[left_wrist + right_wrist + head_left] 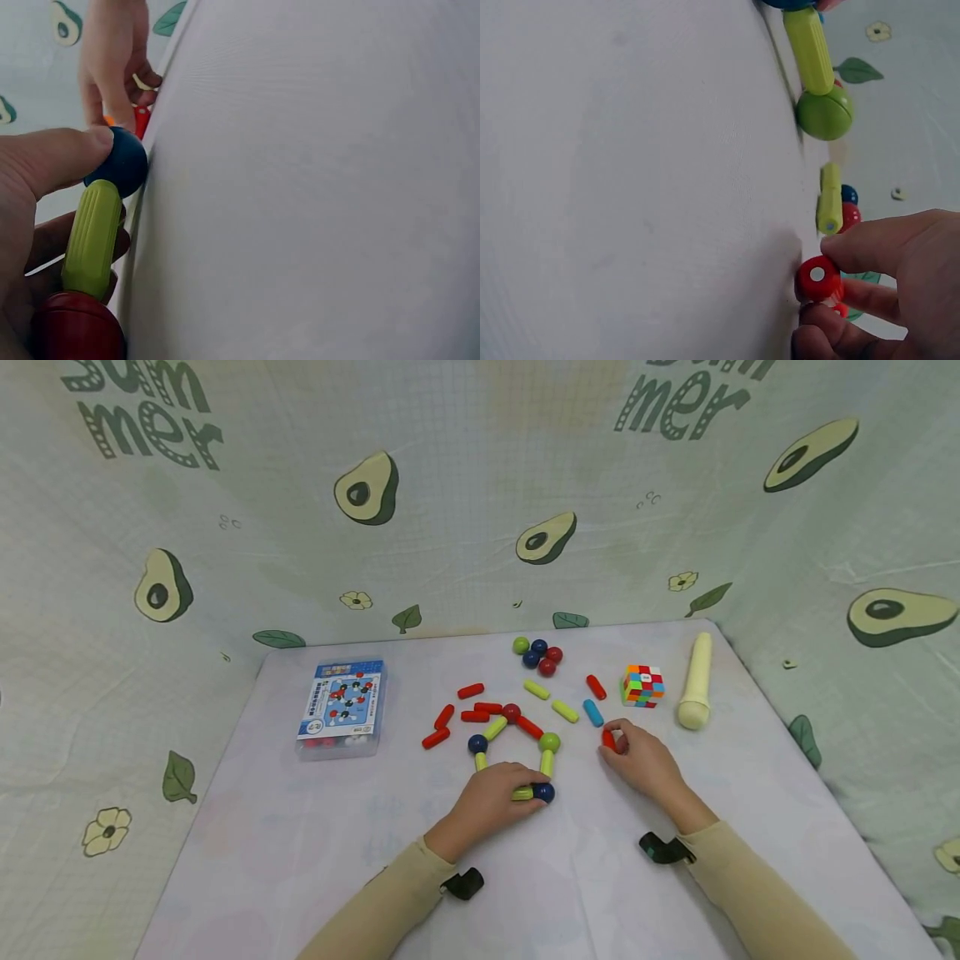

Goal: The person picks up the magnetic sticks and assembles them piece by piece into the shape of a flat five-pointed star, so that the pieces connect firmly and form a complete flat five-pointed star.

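Toy rods and balls join into a ring on the table, with a red ball (511, 713) at its far corner and a green ball (550, 742) on its right. My left hand (491, 797) grips the ring's near side, thumb on a dark blue ball (124, 163) and fingers behind a yellow-green rod (93, 240). Another red ball (78, 327) shows at that rod's other end; in the head view the hand covers it. To the right of the ring, my right hand (648, 764) pinches a loose red rod (817, 279) low at the tabletop.
Loose red rods (444, 717) lie left of the ring. Yellow-green rods (565, 711) and a blue rod (592, 712) lie behind it. Several balls (553, 654) cluster farther back. A puzzle cube (642, 686) and cream stick (698, 681) are at right, a toy box (341, 708) at left.
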A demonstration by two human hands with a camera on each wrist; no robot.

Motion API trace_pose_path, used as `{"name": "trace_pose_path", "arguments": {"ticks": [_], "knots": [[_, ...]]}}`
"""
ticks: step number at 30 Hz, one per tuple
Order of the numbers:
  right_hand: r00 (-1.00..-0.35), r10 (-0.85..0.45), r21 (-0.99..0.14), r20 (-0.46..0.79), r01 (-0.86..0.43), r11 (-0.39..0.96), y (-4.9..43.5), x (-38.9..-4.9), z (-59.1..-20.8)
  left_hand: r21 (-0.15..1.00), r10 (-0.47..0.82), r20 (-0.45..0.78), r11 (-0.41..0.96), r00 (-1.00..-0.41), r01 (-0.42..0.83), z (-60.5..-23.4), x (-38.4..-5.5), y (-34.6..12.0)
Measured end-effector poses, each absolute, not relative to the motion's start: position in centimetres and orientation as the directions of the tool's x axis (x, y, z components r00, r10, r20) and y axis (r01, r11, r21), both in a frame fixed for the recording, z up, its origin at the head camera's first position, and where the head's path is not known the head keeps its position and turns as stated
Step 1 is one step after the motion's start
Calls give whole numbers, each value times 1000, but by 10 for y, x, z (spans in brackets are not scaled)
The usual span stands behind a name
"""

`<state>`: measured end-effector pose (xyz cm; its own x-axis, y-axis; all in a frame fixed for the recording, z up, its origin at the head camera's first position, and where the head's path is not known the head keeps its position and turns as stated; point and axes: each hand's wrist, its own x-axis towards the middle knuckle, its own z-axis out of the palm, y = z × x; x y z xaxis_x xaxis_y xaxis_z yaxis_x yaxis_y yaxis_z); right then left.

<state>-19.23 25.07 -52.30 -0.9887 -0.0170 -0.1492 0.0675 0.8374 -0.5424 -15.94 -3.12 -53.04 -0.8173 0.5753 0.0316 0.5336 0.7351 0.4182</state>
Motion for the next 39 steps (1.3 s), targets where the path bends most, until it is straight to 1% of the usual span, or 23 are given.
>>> {"name": "trace_pose_path", "arguments": {"ticks": [5, 13, 17, 22, 28, 33, 39], "knots": [[-979, -83, -529, -184, 27, 848, 244, -185, -519, 401, 573, 22, 746, -819, 532, -529, -158, -30], [-963, -180, -570, -200, -34, 821, 227, -176, -518, 395, 569, 44, 745, -821, 537, -532, -157, -31], [-963, -194, -643, -189, -28, 765, 221, -171, -518, 394, 561, 52, 749, -826, 533, -533, -157, -32], [-956, -228, -749, -186, -13, 662, 216, -166, -520, 400, 561, 53, 746, -826, 532, -531, -156, -33], [-938, -281, -837, -205, 19, 546, 216, -164, -526, 402, 561, 50, 746, -826, 531, -530, -155, -33], [-922, -326, -879, -210, 32, 475, 216, -162, -526, 409, 558, 57, 743, -828, 529, -530, -155, -33], [-913, -331, -891, -237, 68, 448, 216, -161, -523, 440, 562, 73, 724, -824, 532, -532, -156, -34]]}}
